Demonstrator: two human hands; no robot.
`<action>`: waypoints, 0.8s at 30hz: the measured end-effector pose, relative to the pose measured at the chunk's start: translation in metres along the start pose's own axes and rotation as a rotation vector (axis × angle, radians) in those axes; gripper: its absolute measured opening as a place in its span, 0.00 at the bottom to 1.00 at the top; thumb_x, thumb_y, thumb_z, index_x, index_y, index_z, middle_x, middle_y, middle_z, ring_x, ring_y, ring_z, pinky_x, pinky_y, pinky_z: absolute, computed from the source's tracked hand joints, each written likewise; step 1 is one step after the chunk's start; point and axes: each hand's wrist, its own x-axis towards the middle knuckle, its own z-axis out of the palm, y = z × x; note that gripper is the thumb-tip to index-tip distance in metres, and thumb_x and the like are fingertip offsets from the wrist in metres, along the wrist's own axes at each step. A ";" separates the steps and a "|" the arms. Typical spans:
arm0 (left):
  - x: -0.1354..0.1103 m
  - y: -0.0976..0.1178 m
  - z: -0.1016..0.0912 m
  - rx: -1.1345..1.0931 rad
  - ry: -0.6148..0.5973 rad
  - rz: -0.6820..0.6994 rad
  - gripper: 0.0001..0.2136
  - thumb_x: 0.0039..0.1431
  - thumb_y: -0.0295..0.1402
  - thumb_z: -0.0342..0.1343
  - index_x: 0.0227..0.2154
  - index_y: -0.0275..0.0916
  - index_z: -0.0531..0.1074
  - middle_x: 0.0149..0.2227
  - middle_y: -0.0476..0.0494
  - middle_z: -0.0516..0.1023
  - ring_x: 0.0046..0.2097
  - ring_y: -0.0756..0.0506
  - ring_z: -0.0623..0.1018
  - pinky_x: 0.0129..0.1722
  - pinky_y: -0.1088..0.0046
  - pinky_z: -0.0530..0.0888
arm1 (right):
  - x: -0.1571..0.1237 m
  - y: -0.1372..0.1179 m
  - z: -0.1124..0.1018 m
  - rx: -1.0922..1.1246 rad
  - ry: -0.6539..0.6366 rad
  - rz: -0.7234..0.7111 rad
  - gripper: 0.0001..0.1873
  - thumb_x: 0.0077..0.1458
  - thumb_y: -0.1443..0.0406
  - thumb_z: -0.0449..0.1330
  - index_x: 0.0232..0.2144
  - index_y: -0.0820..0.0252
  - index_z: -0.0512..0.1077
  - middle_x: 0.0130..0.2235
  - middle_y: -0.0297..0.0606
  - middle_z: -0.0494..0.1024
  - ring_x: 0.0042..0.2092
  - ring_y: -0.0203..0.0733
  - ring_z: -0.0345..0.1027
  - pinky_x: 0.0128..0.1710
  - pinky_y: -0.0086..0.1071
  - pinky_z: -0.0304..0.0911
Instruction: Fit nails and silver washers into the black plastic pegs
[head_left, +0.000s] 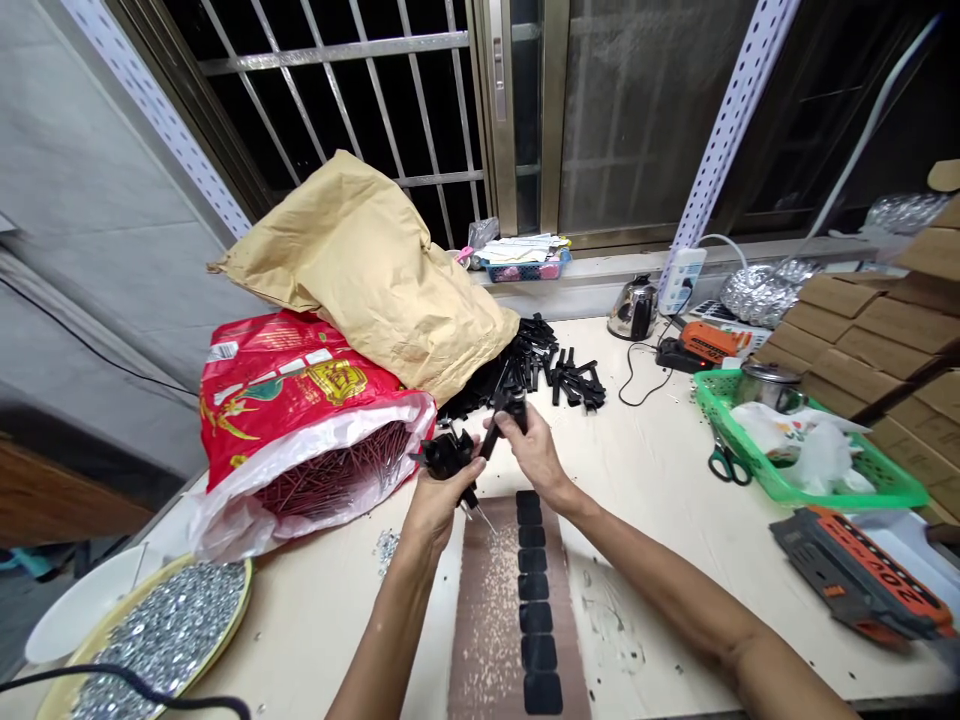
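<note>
My left hand (442, 495) is closed around a bunch of black plastic parts (445, 452), with thin metal tips poking out below. Beside it, my right hand (538, 452) grips a black plastic piece (513, 404) between thumb and fingers. Both hands are close together above the far end of a brown board (480, 600). Along that board runs a row of black square pads (537, 620), with pale crumbs to their left. Just beyond my hands, a heap of black plastic parts (574, 380) spills from a tan paper sack (375, 270).
At left lie a red bag (300, 380) of dark red rods and a yellow-rimmed bowl (246, 590) of metal washers. On the right are scissors (727, 465), a green basket (795, 490), an orange-black tool battery (862, 580) and stacked cardboard boxes (862, 350). A kettle (634, 308) stands behind.
</note>
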 end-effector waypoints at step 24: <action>-0.005 0.014 -0.008 -0.093 0.196 0.341 0.13 0.45 0.37 0.66 0.30 0.34 0.71 0.23 0.51 0.72 0.23 0.53 0.72 0.21 0.79 0.68 | -0.019 0.006 -0.033 -0.137 0.145 0.094 0.18 0.48 0.54 0.63 0.30 0.65 0.75 0.28 0.37 0.76 0.32 0.40 0.68 0.33 0.31 0.64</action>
